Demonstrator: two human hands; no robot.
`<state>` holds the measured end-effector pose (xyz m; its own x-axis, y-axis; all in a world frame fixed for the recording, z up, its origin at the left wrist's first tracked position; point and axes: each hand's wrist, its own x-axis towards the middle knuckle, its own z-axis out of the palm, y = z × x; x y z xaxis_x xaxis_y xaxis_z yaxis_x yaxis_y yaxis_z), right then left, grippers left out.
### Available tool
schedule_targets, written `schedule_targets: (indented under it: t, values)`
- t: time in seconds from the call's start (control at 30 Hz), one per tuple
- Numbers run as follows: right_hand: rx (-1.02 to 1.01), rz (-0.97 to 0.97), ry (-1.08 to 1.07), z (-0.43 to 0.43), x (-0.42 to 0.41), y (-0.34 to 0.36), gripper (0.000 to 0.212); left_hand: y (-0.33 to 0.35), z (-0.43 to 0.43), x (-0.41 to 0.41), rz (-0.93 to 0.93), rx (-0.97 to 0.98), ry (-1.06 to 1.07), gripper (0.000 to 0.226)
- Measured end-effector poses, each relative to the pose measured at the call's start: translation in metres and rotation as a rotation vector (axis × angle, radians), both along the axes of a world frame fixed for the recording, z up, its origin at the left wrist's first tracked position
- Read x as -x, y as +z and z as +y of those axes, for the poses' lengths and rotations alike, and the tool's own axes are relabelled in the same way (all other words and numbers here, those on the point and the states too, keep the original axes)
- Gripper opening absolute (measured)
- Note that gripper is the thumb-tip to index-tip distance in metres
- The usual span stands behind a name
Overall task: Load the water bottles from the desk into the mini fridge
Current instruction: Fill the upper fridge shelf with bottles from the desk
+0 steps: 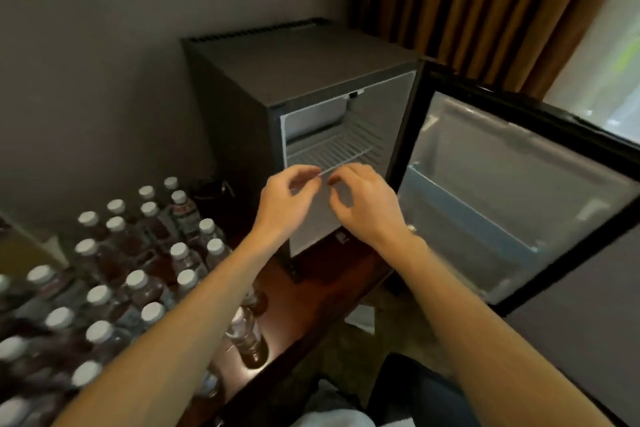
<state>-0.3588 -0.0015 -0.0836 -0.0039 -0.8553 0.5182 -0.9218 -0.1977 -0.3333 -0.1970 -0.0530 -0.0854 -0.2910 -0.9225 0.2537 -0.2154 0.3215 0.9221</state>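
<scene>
In the head view, we see both hands working at the mouth of the open mini fridge: the left hand and the right hand are curled, each seeming to pinch the front wire of the wire shelf between thumb and fingertips, close together near its middle. The water bottles, white-capped, stand packed on the desk at the left, none of them in the fridge that we can see. We judge 2 risks from here. With such a narrow, light hold, an uneven pull could skew the shelf so that it jams, or let it drop off its supports. The left forearm also passes just beside the nearest bottles, and a sideways sweep could topple some; 1 bottle near the desk's edge seems to lie on its side and could roll off. The hands hide the fridge's lower compartment and the shelf's front middle; its side supports are too faint to read. The bottle labels are blurred, the rows run off the frame at left, and the door is cut off at right.
</scene>
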Motion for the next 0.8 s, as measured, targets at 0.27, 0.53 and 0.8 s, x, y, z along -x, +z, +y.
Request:
schedule_targets:
  t: [0.27,0.53,0.8]
  values:
    - [-0.034,0.142,0.586,-0.096,-0.084,-0.006,0.029,0.005,-0.033,-0.088,-0.031,0.010,0.456,0.017]
    - [-0.130,-0.008,0.939,-0.124,-0.131,-0.033,0.031,-0.027,-0.012,-0.124,0.028,-0.105,0.824,0.014]
    - [-0.289,0.019,1.200,-0.098,-0.159,-0.085,0.030,-0.076,0.041,-0.129,0.235,-0.187,1.049,0.017]
